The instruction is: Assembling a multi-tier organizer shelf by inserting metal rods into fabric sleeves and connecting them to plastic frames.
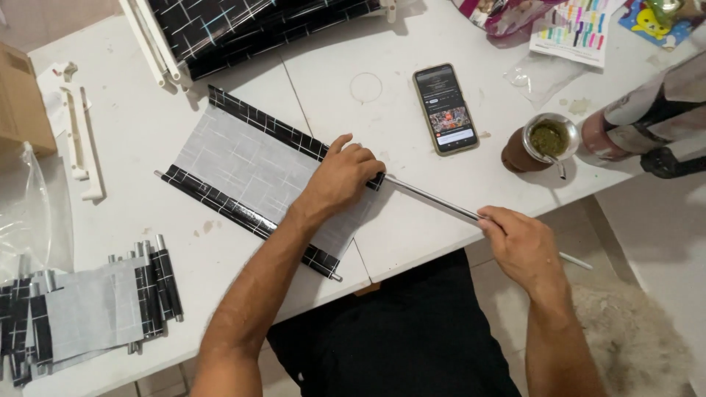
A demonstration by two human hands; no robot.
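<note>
A grey fabric panel (pixel 243 165) with black grid-patterned hems lies flat on the white table (pixel 147 140). My left hand (pixel 340 179) presses down on the panel's far hem near its right end. A thin metal rod (pixel 432 198) sticks out of that hem toward the right. My right hand (pixel 515 239) pinches the rod's outer end beyond the table's front edge. Another rod runs through the near hem, its tips showing at both ends.
A stack of finished panels with rods (pixel 95 305) lies at the lower left. A phone (pixel 444 108), a mate cup with straw (pixel 540 142), a thermos (pixel 647 117), a folded black patterned frame (pixel 243 29) and white plastic parts (pixel 77 132) surround the work.
</note>
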